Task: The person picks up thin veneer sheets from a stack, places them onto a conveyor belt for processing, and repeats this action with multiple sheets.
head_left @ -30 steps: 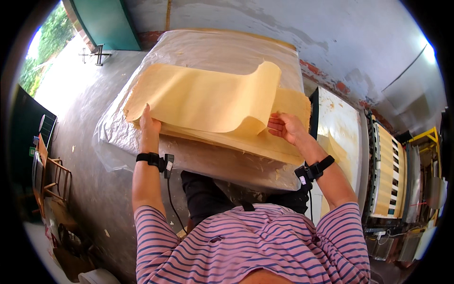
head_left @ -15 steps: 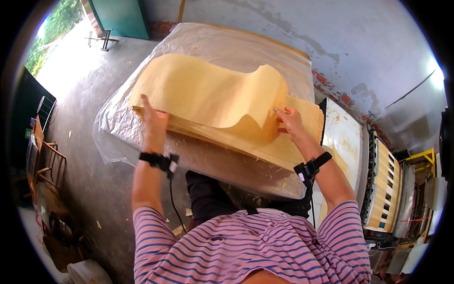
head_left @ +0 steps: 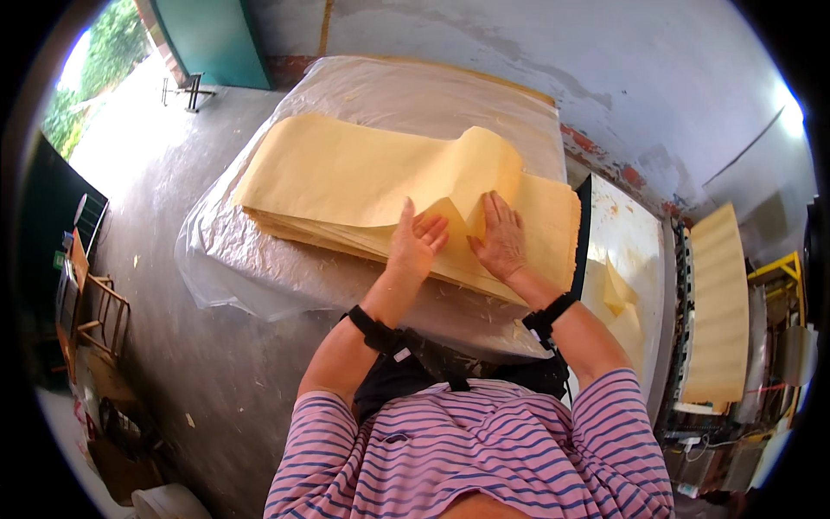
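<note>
A thin, pale-yellow sheet that looks like wood veneer [head_left: 346, 169] lies on a stack of similar sheets [head_left: 553, 225]. Its right part rises in a hump and folds back, with a corner turned up between my hands. At the stack's near edge, beside that corner, my left hand [head_left: 417, 244] is open, thumb up and fingers apart. My right hand [head_left: 501, 240] lies with outstretched fingers on the right side of the fold, pressing against the sheet. Neither hand is closed around anything. Black bands with small devices sit on both wrists.
Plastic film [head_left: 233, 259] covers the broad support under the stack. To the right stand a white surface [head_left: 644, 251] with a torn yellow piece and a machine carrying another yellow sheet [head_left: 719, 303]. A wooden chair [head_left: 105, 316] is on the left; a pale wall rises behind.
My left hand has moved right from the sheet's left end to the fold. My right hand has shifted left and flattened. The sheet's hump is lower, and a sheet now covers the machine's slats.
</note>
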### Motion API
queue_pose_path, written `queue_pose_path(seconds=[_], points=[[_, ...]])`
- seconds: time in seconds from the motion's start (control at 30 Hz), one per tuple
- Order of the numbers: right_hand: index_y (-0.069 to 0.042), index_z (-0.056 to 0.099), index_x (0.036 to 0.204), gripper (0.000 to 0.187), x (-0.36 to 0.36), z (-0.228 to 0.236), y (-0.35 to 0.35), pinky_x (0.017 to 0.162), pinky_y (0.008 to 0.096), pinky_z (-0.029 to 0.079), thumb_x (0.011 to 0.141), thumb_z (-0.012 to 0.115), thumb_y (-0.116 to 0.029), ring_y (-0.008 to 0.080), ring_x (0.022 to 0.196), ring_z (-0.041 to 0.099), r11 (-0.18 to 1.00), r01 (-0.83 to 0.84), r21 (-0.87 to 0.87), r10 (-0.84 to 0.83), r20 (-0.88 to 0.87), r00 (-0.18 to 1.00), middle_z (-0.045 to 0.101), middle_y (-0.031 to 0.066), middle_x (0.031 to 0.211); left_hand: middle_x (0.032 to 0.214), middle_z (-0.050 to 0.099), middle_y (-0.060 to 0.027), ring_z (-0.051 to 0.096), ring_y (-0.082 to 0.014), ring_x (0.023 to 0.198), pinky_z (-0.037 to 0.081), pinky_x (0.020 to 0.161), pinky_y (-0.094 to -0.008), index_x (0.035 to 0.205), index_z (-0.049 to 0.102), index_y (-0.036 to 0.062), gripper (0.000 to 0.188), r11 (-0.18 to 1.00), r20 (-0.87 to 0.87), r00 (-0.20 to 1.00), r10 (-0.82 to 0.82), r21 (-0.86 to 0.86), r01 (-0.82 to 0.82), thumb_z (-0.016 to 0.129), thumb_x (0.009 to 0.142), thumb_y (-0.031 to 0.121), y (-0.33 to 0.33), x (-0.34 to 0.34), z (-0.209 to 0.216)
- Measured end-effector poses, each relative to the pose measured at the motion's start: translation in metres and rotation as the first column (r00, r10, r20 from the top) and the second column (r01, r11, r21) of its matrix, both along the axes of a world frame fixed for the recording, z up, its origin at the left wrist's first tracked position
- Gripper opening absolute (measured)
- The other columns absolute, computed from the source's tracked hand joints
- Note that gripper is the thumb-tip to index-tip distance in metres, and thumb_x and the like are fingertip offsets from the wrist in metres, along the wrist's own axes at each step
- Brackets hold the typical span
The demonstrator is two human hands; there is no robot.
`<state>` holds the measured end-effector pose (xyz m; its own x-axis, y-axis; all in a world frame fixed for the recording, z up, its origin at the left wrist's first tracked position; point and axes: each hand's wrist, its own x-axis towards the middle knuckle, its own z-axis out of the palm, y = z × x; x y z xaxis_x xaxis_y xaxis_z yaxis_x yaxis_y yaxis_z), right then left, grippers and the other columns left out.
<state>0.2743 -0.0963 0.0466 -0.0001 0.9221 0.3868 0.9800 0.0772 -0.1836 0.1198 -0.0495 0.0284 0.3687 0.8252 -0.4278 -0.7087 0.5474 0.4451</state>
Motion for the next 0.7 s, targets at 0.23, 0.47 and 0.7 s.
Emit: queue_pose_path(seconds=[0.23, 0.47, 0.7], points=[[-0.001, 0.043, 0.107, 0.043, 0.030, -0.007, -0.007, 0.087, 0.0400, 0.030, 0.066, 0.052, -0.011, 0.0267, 0.104, 0.042, 0.979, -0.067, 0.194, 0.038, 0.149, 0.988, 0.043, 0.0135, 0.112, 0.105, 0.046, -0.0178, 0.046, -0.0286, 0.099, 0.039, 0.083, -0.0393, 0.107, 0.036, -0.0010, 0.054, 0.981, -0.045, 0.982, 0.185, -0.058, -0.188, 0.052, 0.077, 0.040, 0.017, -0.033, -0.020], [-0.001, 0.051, 0.087, 0.021, 0.062, 0.018, -0.037, 0.076, 0.0349, 0.035, 0.067, 0.048, -0.007, 0.0209, 0.086, 0.049, 0.943, -0.191, 0.273, 0.117, 0.266, 0.957, 0.052, 0.0071, 0.087, 0.092, 0.052, -0.0123, 0.054, -0.0250, 0.081, 0.050, 0.064, -0.0363, 0.096, 0.042, 0.0009, 0.025, 0.970, -0.226, 0.949, 0.221, -0.049, -0.238, 0.050, 0.080, 0.019, 0.033, -0.043, -0.038], [0.001, 0.051, 0.087, 0.023, 0.076, 0.005, -0.095, 0.075, 0.0362, 0.035, 0.066, 0.048, -0.007, 0.0225, 0.087, 0.047, 0.967, -0.208, 0.146, 0.133, 0.407, 0.903, 0.050, 0.0103, 0.087, 0.083, 0.053, -0.0134, 0.056, -0.0266, 0.070, 0.050, 0.053, -0.0378, 0.091, 0.046, -0.0002, 0.017, 0.999, -0.500, 0.865, 0.043, 0.050, -0.021, 0.050, 0.077, 0.009, 0.014, -0.025, -0.038]])
